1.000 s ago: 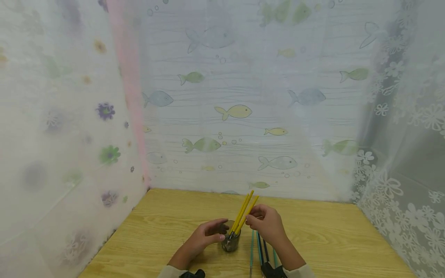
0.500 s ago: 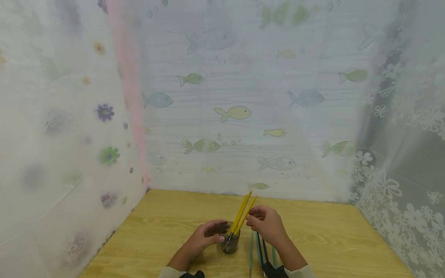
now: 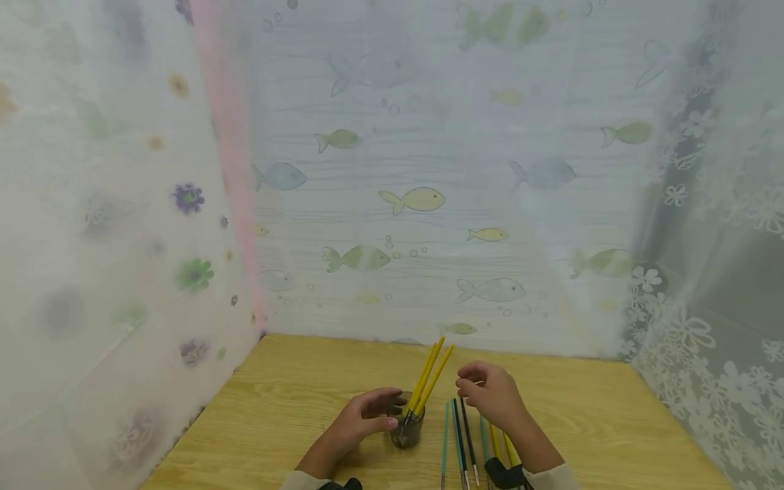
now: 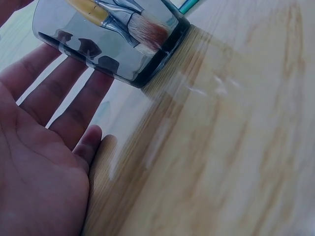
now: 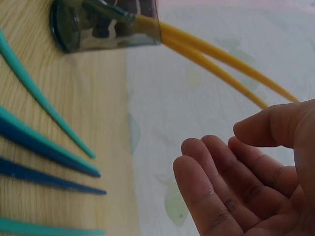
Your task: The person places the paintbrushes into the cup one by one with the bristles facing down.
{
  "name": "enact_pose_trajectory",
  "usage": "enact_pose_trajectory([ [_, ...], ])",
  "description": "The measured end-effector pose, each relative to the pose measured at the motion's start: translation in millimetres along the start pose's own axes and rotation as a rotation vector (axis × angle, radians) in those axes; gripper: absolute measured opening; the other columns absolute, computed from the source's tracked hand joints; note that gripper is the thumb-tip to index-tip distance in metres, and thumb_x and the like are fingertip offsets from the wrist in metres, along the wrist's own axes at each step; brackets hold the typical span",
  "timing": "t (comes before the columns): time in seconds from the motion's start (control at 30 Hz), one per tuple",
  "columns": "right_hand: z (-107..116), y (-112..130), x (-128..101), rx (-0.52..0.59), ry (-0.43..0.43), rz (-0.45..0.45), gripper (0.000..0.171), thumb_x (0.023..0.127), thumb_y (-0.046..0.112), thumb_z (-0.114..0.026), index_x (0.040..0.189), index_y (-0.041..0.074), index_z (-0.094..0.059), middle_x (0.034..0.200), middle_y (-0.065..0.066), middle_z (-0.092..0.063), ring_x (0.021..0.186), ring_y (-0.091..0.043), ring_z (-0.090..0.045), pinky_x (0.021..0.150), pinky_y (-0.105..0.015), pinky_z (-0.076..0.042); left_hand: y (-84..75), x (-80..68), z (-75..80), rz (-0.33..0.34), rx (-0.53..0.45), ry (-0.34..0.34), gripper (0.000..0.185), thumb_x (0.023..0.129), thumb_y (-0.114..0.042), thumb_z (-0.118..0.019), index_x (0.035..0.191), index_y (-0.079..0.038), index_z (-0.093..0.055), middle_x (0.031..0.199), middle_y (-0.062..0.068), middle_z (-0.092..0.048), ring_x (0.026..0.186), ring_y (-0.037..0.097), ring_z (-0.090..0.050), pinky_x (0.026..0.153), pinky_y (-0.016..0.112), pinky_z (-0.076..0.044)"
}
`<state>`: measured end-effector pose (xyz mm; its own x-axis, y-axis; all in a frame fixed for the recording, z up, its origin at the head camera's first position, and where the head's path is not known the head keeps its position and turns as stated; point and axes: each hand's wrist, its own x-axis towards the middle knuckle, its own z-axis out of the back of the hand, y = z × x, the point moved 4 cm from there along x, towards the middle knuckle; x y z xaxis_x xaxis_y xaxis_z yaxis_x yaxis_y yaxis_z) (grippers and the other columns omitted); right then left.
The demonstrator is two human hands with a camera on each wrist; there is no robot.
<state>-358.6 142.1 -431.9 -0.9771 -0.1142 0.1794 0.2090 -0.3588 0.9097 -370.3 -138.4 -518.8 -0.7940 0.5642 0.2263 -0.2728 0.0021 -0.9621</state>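
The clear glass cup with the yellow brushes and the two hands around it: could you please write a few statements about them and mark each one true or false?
1. The yellow-handled brushes stand bristle-down in the clear glass cup. True.
2. The right hand pinches a yellow brush. False: it holds nothing and is clear of them.
3. The left hand is at the cup's side. True.
4. The teal and dark brushes stand in the cup. False: they lie flat on the wooden table.

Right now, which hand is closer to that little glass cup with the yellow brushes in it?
Left. The left hand curls around the glass cup, fingers at its side. The right hand hovers apart to the cup's right, above brushes lying on the table, holding nothing.
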Motion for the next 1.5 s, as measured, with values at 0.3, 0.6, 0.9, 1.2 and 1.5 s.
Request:
enact_pose_trajectory([
  [0.3,25.1,-21.6,-1.7,-0.029,-0.056,-0.070,0.015,0.098,0.012,-0.068,0.110,0.004,-0.073,0.103,-0.013,-0.073,0.092,-0.028,-0.074,0.074,-0.039,-0.063,-1.6,-0.7,-0.3,0.017,0.008,-0.007,0.058,0.103,-0.012,-0.061,0.157,-0.003,-0.042,0.151,0.019,-0.055,0.135,0.031,-0.057,0.102,0.028,-0.053],
  [0.6,46.2,-36.8,-0.3,-0.065,-0.066,-0.127,0.022,0.098,0.014,-0.068,0.115,0.000,-0.071,0.110,-0.015,-0.072,0.090,-0.025,-0.074,0.073,-0.039,-0.063,-0.4,-0.5,-0.6,0.010,0.009,-0.002,0.058,0.103,-0.012,-0.061,0.157,-0.001,-0.041,0.151,0.020,-0.055,0.136,0.036,-0.056,0.102,0.029,-0.053],
  [0.9,56.6,-54.4,-2.0,-0.098,0.012,-0.273,0.037,0.096,0.016,-0.072,0.122,-0.010,-0.065,0.114,-0.022,-0.069,0.091,-0.030,-0.074,0.073,-0.042,-0.063,-1.0,-0.9,0.0,-0.001,0.053,-0.029,0.060,0.102,-0.011,-0.064,0.158,-0.008,-0.043,0.149,0.020,-0.056,0.134,0.040,-0.055,0.103,0.026,-0.051],
  [1.2,70.2,-66.7,-9.4,-0.164,0.090,-0.372,0.043,0.093,0.019,-0.074,0.119,-0.014,-0.065,0.106,-0.023,-0.069,0.080,-0.023,-0.073,0.070,-0.040,-0.063,-2.0,-1.8,-2.2,0.000,0.034,-0.017,0.057,0.102,-0.009,-0.062,0.155,-0.001,-0.043,0.147,0.022,-0.057,0.133,0.039,-0.056,0.102,0.029,-0.052],
  [1.5,75.3,-77.2,-12.0,-0.223,0.118,-0.436,0.037,0.090,0.021,-0.078,0.108,-0.009,-0.068,0.090,-0.015,-0.070,0.074,-0.024,-0.071,0.066,-0.037,-0.061,-4.3,-2.0,-2.4,-0.001,0.035,-0.025,0.055,0.102,-0.009,-0.063,0.154,-0.003,-0.046,0.146,0.023,-0.057,0.133,0.039,-0.056,0.102,0.028,-0.052],
])
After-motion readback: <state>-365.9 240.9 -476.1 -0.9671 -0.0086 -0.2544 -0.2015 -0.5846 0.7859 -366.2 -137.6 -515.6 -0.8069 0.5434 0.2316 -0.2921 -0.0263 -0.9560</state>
